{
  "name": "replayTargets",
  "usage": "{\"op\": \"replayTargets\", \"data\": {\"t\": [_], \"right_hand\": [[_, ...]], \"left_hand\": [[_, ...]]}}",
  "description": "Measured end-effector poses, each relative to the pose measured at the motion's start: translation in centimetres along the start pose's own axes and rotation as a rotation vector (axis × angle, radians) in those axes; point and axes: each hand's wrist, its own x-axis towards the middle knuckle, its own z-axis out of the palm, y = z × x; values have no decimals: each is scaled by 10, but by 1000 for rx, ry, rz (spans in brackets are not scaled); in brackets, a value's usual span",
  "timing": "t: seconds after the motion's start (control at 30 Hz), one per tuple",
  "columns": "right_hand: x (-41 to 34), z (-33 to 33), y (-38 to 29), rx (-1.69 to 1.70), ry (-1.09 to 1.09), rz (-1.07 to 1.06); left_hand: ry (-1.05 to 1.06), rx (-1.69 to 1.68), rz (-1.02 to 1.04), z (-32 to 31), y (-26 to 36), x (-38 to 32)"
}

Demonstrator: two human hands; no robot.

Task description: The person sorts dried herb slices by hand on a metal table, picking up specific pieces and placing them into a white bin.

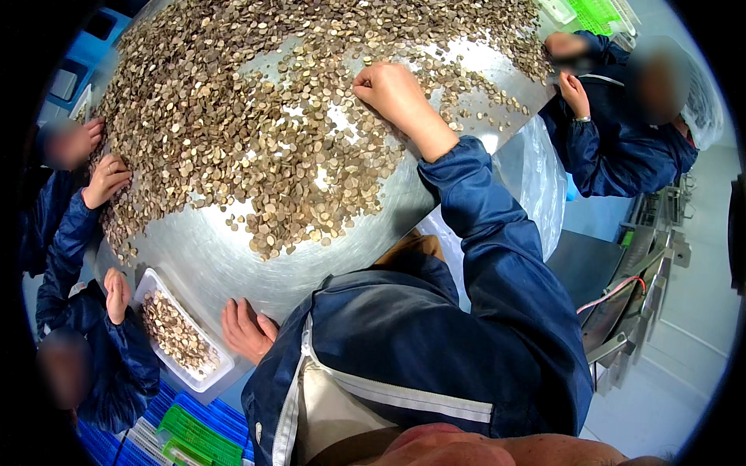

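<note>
Small round dried slices (233,128), brown and cream, lie spread over a shiny metal table (233,268). Above the slices, my right hand (390,93) has its fingers curled and its thumb close to the index finger. Whether a slice is inside that hand is hidden. Flat at the near table edge rests my left hand (249,332), holding nothing, its thumb apart from the fingers. Left of it, a white plastic tub (218,373) contains more slices (175,332), a short gap away from my fingers.
Co-workers' hands (108,180) (118,294) (574,96) are around the table at left and right. Clear plastic sheeting (527,180) hangs below the right edge. Blue and green baskets (198,434) stand at lower left. Metal equipment (629,303) is at right.
</note>
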Motion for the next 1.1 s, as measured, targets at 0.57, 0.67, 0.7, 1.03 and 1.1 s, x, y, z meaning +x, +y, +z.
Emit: {"op": "replayTargets", "data": {"t": [0.57, 0.67, 0.7, 1.03, 1.1], "right_hand": [[-21, 29, -178, 1780, -846, 705], [-48, 83, -277, 1631, -1139, 591], [-55, 94, -308, 1665, -1239, 529], [-89, 164, -450, 847, -593, -773], [-87, 152, -414, 902, -399, -909]], "left_hand": [[-53, -61, -61, -15, 0, 0], [-49, -89, -55, -14, 2, 3], [-47, -101, -52, -15, 2, 5], [-14, -182, -30, -12, -9, -6], [-29, -188, -53, -14, -10, -6]]}}
